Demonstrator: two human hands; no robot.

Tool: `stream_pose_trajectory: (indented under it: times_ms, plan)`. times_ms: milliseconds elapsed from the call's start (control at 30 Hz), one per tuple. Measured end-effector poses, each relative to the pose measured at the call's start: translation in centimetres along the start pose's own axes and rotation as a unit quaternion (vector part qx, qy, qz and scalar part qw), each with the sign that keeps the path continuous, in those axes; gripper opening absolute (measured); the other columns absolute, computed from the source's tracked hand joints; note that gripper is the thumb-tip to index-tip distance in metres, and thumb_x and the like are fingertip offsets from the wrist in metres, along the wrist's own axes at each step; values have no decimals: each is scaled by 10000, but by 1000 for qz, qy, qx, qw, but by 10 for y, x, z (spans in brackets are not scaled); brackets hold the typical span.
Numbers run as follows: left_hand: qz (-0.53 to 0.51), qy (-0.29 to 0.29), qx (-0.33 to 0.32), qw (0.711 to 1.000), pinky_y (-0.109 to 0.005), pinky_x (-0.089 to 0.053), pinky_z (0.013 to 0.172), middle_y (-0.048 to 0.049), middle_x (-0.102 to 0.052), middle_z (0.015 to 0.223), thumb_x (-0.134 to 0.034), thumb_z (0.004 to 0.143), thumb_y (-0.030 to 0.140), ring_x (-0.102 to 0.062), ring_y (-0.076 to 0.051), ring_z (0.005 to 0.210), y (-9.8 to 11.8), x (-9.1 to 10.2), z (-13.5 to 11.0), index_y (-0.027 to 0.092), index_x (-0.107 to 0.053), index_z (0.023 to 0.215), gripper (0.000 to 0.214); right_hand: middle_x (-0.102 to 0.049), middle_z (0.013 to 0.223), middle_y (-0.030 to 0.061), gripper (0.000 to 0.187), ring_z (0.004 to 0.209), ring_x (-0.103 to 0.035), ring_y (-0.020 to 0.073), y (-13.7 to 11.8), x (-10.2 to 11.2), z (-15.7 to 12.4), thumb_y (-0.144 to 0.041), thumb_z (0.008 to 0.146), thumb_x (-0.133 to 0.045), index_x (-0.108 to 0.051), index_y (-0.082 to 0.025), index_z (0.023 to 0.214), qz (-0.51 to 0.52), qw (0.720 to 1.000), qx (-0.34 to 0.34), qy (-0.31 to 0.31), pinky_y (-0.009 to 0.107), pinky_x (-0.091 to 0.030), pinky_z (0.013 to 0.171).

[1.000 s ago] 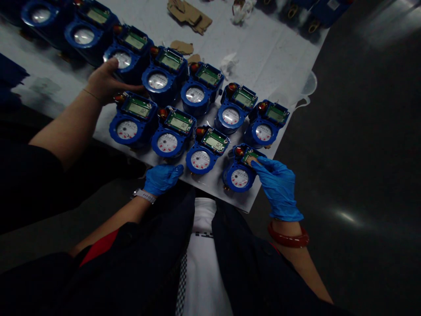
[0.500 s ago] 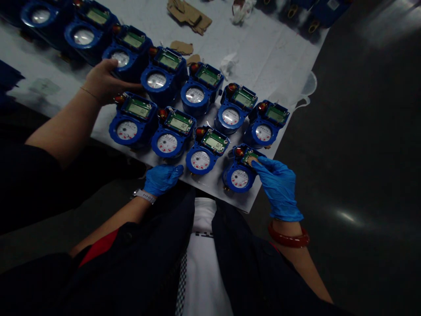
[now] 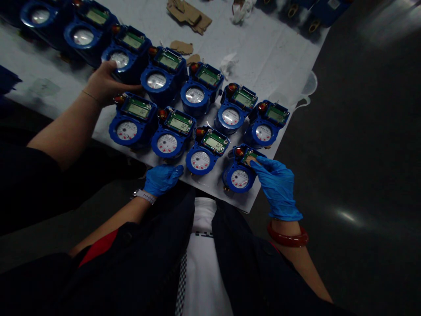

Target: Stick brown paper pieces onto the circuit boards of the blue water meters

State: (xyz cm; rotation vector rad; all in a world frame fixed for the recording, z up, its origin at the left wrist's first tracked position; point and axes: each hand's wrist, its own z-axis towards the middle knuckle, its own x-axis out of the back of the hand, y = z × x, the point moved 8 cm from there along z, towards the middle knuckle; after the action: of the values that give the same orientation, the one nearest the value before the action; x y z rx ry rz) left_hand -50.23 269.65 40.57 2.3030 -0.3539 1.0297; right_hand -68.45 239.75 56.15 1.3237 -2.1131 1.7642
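Observation:
Several blue water meters with white dials and green displays stand in rows on a white sheet (image 3: 263,48). My right hand (image 3: 276,184), in a blue glove, reaches onto the nearest meter (image 3: 238,175) at the row's right end. Its fingertips pinch a small tan piece at that meter's display. My left hand (image 3: 161,179), also gloved, rests curled at the sheet's near edge, just below the meter (image 3: 167,142) and holding nothing.
A co-worker's bare hand (image 3: 103,81) rests on a meter (image 3: 120,57) in the back row. Cardboard scraps (image 3: 189,15) and crumpled paper (image 3: 228,63) lie behind the meters. A dark floor (image 3: 362,131) lies right of the sheet.
The co-worker's hand has shifted slightly on the back-row meter. My own hands have stayed nearly still.

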Motion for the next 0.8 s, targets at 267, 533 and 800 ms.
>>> stream_pose_trajectory:
  times_ms: [267,533,800]
  plan:
    - [-6,10,1,1000,-312,-191,627,-105,-647,735,-329,986,603,-412,-152,617,2,3,-1,159,-676,692,636,-714,1015,99,542,971,-687,243,0,0,0,-567,674,-877,-762,-158,1011,2,1000,5,2,460,-607,944]
    - [-8,19,-5,1000,-305,-166,624,-97,-627,718,-354,1001,596,-354,-135,609,1,2,-1,151,-658,679,628,-715,1023,103,567,969,-689,237,0,-2,1,-567,663,-881,-761,-143,1019,17,1000,3,-1,463,-604,957]
    - [-4,8,-6,1000,-305,-173,631,-97,-649,742,-366,1017,574,-368,-133,612,3,3,-2,145,-694,710,622,-717,1000,99,573,954,-694,246,-1,4,2,-561,639,-890,-769,-140,1008,14,1000,-1,4,485,-605,952]
